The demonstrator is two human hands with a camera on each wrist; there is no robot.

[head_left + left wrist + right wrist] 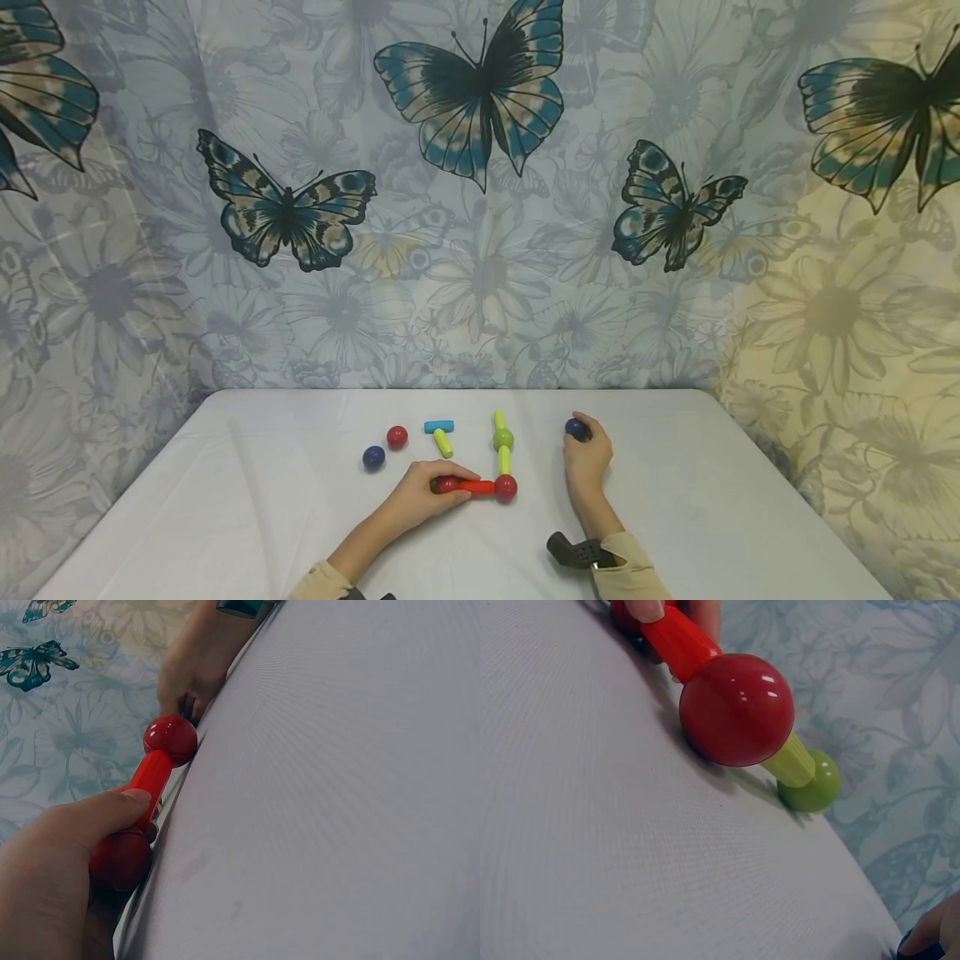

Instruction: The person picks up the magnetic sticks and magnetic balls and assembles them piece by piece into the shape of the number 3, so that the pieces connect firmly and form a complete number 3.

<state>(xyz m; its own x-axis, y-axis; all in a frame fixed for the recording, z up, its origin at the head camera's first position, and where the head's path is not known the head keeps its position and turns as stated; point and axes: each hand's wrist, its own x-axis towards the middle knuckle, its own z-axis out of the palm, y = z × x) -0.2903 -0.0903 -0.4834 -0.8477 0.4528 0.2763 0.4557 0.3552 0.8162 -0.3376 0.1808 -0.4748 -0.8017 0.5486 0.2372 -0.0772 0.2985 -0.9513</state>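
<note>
My left hand [422, 489] grips a red rod [477, 487] between thumb and fingers. One red ball [447, 484] sits at the rod's near end, partly covered by the hand. Joined to the other end is a second red ball [506, 488]. From that corner a yellow-green rod [505, 461] runs away to a green ball [503, 438], with another yellow-green rod [498, 418] beyond it. Off to the right, my right hand [587, 461] holds a dark blue ball [576, 428] in its fingers; the right wrist view catches this ball [924, 949] at the lower corner.
Left of the joined pieces lie a loose red ball [397, 437], a dark blue ball [373, 457], a blue rod [438, 426] and a yellow-green rod [443, 443]. A white cloth covers the table [247, 517]. Behind it hangs a butterfly-print curtain [480, 292].
</note>
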